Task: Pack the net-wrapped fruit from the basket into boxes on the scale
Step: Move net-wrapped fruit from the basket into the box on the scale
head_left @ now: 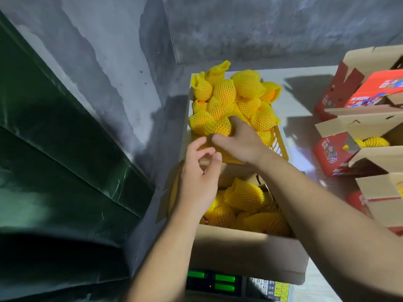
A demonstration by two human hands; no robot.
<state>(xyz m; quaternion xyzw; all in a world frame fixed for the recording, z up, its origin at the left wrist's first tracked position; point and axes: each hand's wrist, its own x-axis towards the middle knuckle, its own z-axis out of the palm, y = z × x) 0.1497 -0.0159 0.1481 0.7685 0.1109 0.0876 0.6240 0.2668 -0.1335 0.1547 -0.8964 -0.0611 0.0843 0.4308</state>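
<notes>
Reporting near to far, as I read it from my remote station:

Scale: scale at the bottom edge, green displays lit, keypad beside them.
Box on scale: open cardboard box sits on it, partly filled with net-wrapped fruit.
Left hand: left hand hovers over the box's far left corner, fingers loosely curled and apart, thumb and forefinger near the basket's front rim; I see nothing held.
Right hand: right hand reaches into the yellow basket, fingers curled over one wrapped fruit at the front of the pile; I cannot see the fingertips.
Basket contents: heaped yellow foam-netted fruit, orange skin showing at two net openings.
Surface: pale tabletop carries the basket.
Right side: several red printed cartons with open flaps, one showing a wrapped fruit.
Room: mottled grey wall behind; dark green sheeting on the left.
</notes>
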